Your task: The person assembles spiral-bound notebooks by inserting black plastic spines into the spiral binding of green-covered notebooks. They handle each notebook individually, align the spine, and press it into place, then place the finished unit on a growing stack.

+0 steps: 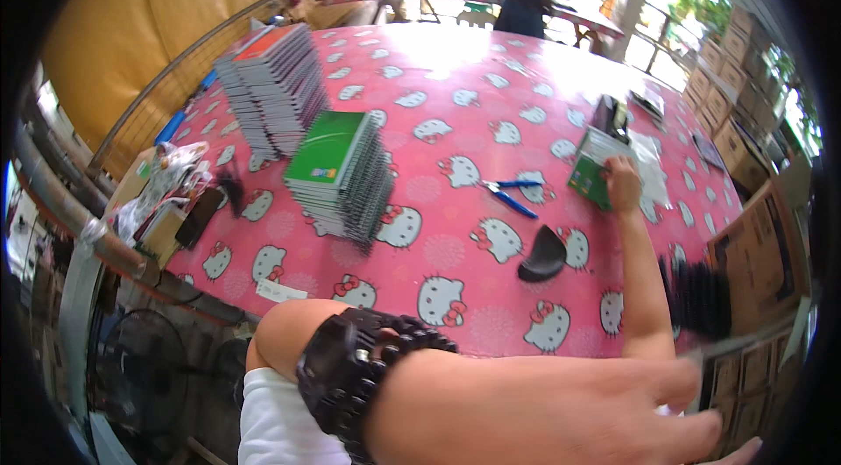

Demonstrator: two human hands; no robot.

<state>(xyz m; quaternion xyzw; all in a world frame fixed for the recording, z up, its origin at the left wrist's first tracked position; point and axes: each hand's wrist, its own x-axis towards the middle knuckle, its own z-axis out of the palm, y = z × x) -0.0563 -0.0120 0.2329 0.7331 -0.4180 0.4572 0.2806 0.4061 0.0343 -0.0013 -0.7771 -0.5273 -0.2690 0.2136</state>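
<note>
Item (589,177), green-and-white, touched by curled right hand (623,184) (gripped? can't tell); left hand (561,412) blurred, fingers spread.

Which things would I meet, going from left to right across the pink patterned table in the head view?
A heap of crinkled clear plastic, a tall orange-topped stack of notebooks, a shorter green-topped stack of spiral notebooks, blue-handled metal pliers, a flat green-and-white item touched by the right hand.

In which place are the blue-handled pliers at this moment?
In the head view, the pliers lie right of centre on the pink tablecloth, between the green-topped notebook stack and the right hand.
</note>
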